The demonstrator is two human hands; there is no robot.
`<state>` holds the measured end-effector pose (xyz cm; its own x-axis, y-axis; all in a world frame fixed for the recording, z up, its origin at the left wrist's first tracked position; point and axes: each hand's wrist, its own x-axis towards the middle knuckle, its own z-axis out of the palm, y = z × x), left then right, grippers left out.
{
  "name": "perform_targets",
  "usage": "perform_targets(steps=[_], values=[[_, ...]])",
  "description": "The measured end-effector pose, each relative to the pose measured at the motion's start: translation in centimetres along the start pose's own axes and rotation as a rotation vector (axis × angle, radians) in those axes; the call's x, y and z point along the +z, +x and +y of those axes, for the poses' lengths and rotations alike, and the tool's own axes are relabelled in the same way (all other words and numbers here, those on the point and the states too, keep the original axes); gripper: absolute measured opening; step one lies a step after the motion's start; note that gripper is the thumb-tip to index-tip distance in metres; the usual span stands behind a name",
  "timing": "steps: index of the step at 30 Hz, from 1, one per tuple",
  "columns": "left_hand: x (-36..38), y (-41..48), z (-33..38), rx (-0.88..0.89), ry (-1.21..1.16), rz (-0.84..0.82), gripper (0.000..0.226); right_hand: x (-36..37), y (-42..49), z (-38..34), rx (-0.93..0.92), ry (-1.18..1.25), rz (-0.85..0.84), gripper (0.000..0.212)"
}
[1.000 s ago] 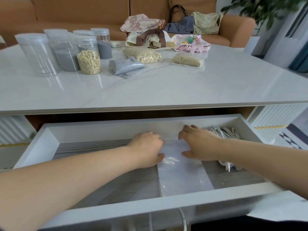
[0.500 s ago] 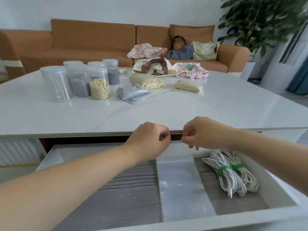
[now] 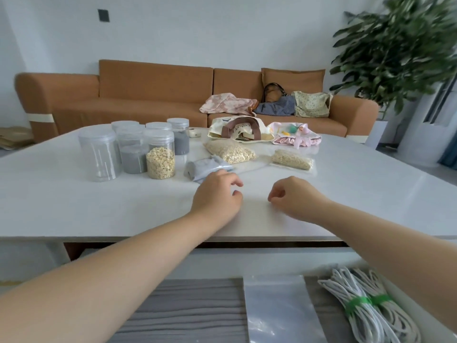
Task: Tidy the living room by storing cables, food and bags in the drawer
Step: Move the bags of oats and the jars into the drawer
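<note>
The open drawer [image 3: 188,315] below the table holds a flat clear plastic bag [image 3: 279,310] and a coil of white cables [image 3: 366,308] tied with green bands. My left hand [image 3: 217,196] hovers over the white table [image 3: 74,209], fingers loosely curled and holding nothing, just short of a grey rolled bag [image 3: 205,168]. My right hand [image 3: 294,196] is beside it, also loosely curled and holding nothing. Two clear bags of oats [image 3: 230,151] [image 3: 291,159] lie farther back. A cream tote [image 3: 237,131] and a pink pouch [image 3: 296,137] sit at the table's far edge.
Several lidded clear jars [image 3: 133,149], some with grey powder or oats, stand at the table's left. An orange sofa [image 3: 138,100] behind carries three cloth bags [image 3: 279,102]. A potted plant [image 3: 400,50] stands at the right.
Both hands have left the plastic bag in the drawer and risen forward over the tabletop. The view has tilted up from the drawer to the table and sofa.
</note>
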<state>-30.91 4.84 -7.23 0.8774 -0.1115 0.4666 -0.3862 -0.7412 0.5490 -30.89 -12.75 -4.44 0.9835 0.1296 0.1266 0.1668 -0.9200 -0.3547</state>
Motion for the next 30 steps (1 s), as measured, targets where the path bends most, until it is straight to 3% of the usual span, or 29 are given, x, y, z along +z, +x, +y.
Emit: perform_targets(steps=[3, 5, 9, 13, 17, 21, 24, 28, 30], values=[[0.4, 2.9, -2.8, 0.11, 0.331, 0.006, 0.046, 1.1, 2.4, -0.2, 0.024, 0.02, -0.006, 0.02], [0.6, 4.6, -4.1, 0.113, 0.464, 0.054, 0.047, 1.7, 4.3, -0.4, 0.042, 0.036, 0.01, 0.023], [0.9, 7.2, -5.4, 0.064, 0.493, 0.11, 0.042, 2.9, 7.7, -0.8, 0.064, 0.062, 0.044, 0.025], [1.3, 9.3, -6.4, -0.029, 0.587, 0.034, 0.041, 3.6, 10.7, -0.5, 0.09, 0.085, 0.125, 0.02], [1.7, 10.5, -6.8, -0.089, 0.626, -0.023, 0.038, 4.1, 13.2, 0.6, 0.076, -0.041, 0.195, 0.017], [2.0, 11.4, -7.7, -0.02, 0.586, -0.016, 0.035, 4.2, 14.9, 1.5, 0.03, -0.086, 0.406, 0.025], [2.0, 11.7, -8.1, 0.021, 0.555, -0.045, 0.034, 3.4, 16.1, 3.3, 0.032, -0.269, 0.554, 0.042], [2.1, 11.8, -7.9, 0.13, 0.62, -0.045, 0.05, 3.4, 17.1, 6.0, 0.382, -0.245, 0.37, 0.056], [2.3, 11.9, -7.5, 0.271, 0.689, -0.081, 0.051, 3.6, 17.1, 6.3, 0.409, -0.264, 0.297, 0.057]])
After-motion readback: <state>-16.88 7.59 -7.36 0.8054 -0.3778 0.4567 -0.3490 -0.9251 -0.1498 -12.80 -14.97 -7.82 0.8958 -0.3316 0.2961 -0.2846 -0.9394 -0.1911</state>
